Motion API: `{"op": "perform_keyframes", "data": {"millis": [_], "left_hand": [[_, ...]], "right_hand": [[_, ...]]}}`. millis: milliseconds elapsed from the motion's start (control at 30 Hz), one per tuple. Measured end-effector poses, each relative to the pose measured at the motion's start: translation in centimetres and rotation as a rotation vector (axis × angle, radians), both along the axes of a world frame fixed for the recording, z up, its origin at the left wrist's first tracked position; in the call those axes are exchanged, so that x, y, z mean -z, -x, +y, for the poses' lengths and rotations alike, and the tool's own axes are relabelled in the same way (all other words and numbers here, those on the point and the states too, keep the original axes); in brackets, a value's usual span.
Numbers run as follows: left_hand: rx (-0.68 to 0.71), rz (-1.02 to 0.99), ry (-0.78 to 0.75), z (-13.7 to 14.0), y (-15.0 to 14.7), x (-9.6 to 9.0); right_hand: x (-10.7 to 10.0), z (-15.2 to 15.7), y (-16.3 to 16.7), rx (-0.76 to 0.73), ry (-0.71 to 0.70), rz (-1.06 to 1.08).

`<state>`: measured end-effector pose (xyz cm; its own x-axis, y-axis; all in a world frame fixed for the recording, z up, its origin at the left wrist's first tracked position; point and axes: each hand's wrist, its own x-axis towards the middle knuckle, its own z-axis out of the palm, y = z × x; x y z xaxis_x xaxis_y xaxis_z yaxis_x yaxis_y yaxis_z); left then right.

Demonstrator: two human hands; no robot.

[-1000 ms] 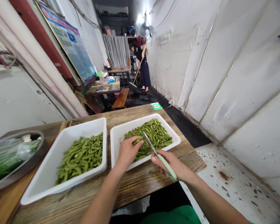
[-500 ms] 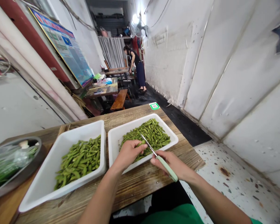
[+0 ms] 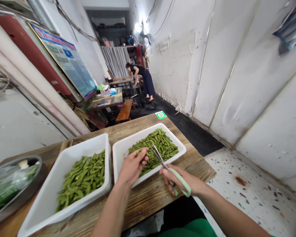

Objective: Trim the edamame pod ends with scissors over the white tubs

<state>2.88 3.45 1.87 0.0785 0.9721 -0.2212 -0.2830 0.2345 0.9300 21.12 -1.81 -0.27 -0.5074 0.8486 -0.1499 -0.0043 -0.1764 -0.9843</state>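
My right hand [image 3: 177,177] grips scissors [image 3: 179,179] with pale green handles, their blades parted and pointing up and left over the right white tray [image 3: 118,158]. Close to the blade tips, my left hand [image 3: 133,164] pinches a green bean pod [image 3: 138,151], mostly covered by the fingers. Beneath both hands lies a heap of green pods [image 3: 160,141] inside that tray. To the left, a second white tray [image 3: 44,184] holds another pile of green pods [image 3: 85,177].
A metal basin [image 3: 39,177] with bagged greens stands at far left. Both trays rest on a wooden table [image 3: 197,161] bearing a green QR card [image 3: 160,115]. Beyond are a bench [image 3: 124,110], another table [image 3: 108,101] and a bending person [image 3: 144,77].
The scissor blades have opened, and my left hand has drawn slightly left, away from them, with the pod. The person at the back bends lower. My view has shifted slightly.
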Motion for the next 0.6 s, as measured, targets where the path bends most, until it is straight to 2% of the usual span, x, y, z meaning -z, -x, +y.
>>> {"op": "perform_keyframes", "data": {"millis": [267,467,600], "left_hand": [[-0.234,-0.049,-0.081,-0.8,-1.6,0.6],[-0.197,-0.047,-0.061,-1.4,-2.3,1.1],[-0.169,-0.018,-0.041,-1.5,-2.3,1.2]], "right_hand": [[0.3,0.2,0.9,0.007,0.009,-0.016],[1.2,0.4,1.2,0.012,-0.022,0.008],[1.0,0.5,1.0,0.032,-0.048,-0.012]]}}
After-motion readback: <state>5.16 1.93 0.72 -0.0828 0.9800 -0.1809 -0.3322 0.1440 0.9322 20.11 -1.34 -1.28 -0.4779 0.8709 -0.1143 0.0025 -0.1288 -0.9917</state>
